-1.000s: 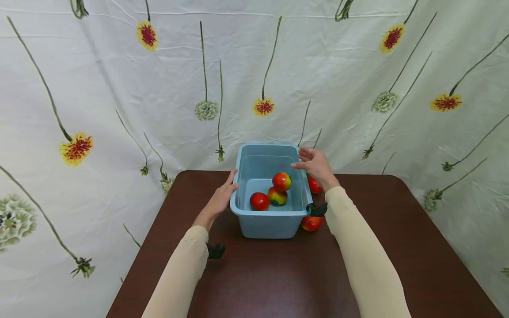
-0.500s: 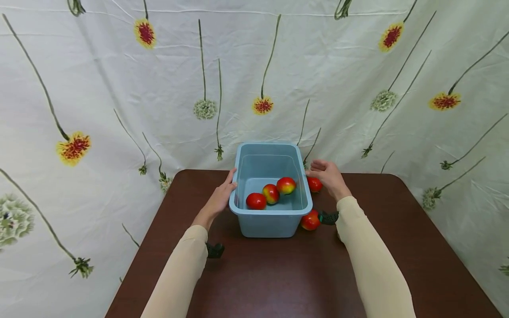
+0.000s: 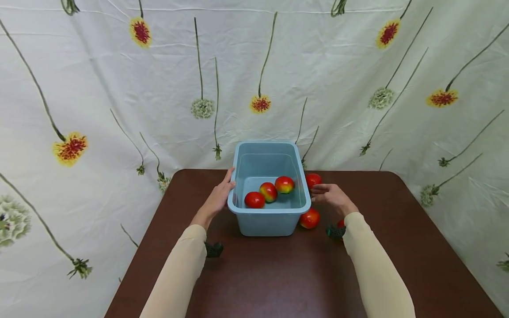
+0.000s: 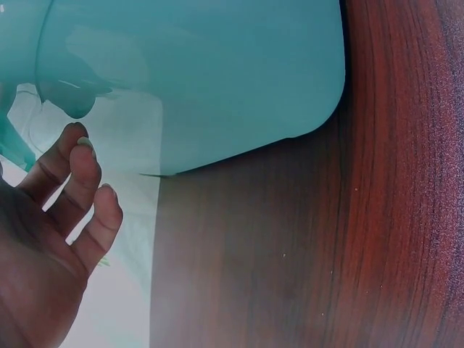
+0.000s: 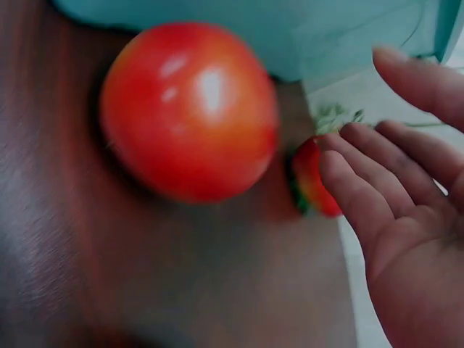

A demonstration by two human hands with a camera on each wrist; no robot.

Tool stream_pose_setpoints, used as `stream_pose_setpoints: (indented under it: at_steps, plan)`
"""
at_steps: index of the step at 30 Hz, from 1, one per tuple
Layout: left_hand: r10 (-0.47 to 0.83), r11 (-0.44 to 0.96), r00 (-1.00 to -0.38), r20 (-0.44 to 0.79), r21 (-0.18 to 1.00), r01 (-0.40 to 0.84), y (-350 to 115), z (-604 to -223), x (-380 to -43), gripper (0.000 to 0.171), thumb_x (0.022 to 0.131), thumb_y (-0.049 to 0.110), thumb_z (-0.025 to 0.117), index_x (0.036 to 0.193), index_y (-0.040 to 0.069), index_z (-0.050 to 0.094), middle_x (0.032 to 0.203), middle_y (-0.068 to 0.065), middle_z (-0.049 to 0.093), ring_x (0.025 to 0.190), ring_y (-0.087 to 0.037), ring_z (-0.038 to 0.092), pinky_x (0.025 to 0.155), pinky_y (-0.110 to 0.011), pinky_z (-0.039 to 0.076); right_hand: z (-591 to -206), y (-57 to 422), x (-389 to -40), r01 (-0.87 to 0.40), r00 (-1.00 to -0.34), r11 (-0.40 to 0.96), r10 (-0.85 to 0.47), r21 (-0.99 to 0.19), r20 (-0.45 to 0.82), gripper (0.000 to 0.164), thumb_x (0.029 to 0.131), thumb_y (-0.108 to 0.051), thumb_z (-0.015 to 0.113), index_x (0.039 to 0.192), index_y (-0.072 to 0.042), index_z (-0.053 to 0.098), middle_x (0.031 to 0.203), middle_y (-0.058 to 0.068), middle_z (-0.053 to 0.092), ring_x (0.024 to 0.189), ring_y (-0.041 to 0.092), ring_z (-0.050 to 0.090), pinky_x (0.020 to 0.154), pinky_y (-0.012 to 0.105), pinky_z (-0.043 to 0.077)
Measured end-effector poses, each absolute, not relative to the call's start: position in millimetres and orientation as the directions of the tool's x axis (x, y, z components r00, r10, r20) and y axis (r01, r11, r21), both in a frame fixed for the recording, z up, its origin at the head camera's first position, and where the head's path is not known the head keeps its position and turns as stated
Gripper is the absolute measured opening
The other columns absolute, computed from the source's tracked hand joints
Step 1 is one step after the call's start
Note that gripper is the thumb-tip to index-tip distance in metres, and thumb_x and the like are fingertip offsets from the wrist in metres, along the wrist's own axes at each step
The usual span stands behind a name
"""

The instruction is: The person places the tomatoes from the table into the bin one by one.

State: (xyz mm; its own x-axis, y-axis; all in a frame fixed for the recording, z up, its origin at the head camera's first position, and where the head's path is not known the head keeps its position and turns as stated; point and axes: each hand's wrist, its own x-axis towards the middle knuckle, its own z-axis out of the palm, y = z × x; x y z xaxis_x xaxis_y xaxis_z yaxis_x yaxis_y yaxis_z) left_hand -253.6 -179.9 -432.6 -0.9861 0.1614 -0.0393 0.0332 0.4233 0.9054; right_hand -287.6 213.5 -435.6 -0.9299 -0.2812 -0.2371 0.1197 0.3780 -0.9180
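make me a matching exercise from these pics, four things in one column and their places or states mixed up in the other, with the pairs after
Things
1. light blue rectangular plastic tub
2. person's left hand
3. person's bare, open right hand
4. white cloth printed with flowers

Places or states
a. to the right of the tub, holding nothing
b. hangs behind the dark brown wood-grain table
c. has three round, mostly red fruits inside
d. at the tub's left side

Pairs: 1-c, 2-d, 3-a, 4-b

Left hand [image 3: 215, 201] on bin [image 3: 269, 224], apparently mangoes [image 3: 268, 192] inside
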Motion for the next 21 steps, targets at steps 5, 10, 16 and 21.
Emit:
stream_pose_setpoints:
  at_steps: [5,10,16,21]
  plan:
    - [0.158,0.444,-0.987,-0.027,0.895,0.047,-179.9,-432.2,-254.1,0.05,0.102,0.049,0.026,0.149,0.056,0.009,0.15,-0.01,0.039,0.106,-0.033,0.056,0.066,-0.038,0.054,-453.9,220.6,-281.5,0.124,-0.9,0.379,-0.347,-0.917,-0.265,0.067,0.086,-0.011,0.07,0.145,0.002,0.041,0.141,0.022,0.052,0.128,0.038,0.054,0.105,0.05,0.043]
    - [0.148,0.453,-0.989,-0.023,0.89,0.047,-179.4,-432.1,-254.2,0.051,0.102,0.048,0.026,0.15,0.055,0.01,0.152,-0.008,0.037,0.112,-0.032,0.054,0.07,-0.038,0.054,-464.3,224.1,-275.6,0.107,-0.879,0.429,-0.38,-0.897,-0.287,0.066,0.085,-0.014,0.072,0.142,0.002,0.044,0.142,0.023,0.051,0.128,0.04,0.053,0.103,0.05,0.045]
    - [0.164,0.458,-0.986,-0.01,0.886,0.067,-179.6,-432.0,-254.0,0.051,0.103,0.048,0.026,0.151,0.053,0.009,0.155,-0.008,0.035,0.118,-0.033,0.052,0.074,-0.036,0.053,-473.5,228.0,-269.6,0.129,-0.871,0.441,-0.378,-0.888,-0.315,0.068,0.081,-0.014,0.075,0.141,0.001,0.046,0.143,0.022,0.049,0.128,0.041,0.051,0.104,0.052,0.044]
    - [0.151,0.45,-0.988,-0.018,0.892,0.053,-179.3,-432.9,-253.7,0.051,0.102,0.048,0.027,0.15,0.056,0.01,0.149,-0.011,0.041,0.108,-0.033,0.055,0.074,-0.051,0.055,-478.7,227.7,-267.5,0.151,-0.863,0.394,-0.394,-0.906,-0.315,0.068,0.081,-0.008,0.074,0.142,0.001,0.045,0.144,0.023,0.048,0.128,0.04,0.052,0.099,0.047,0.049]
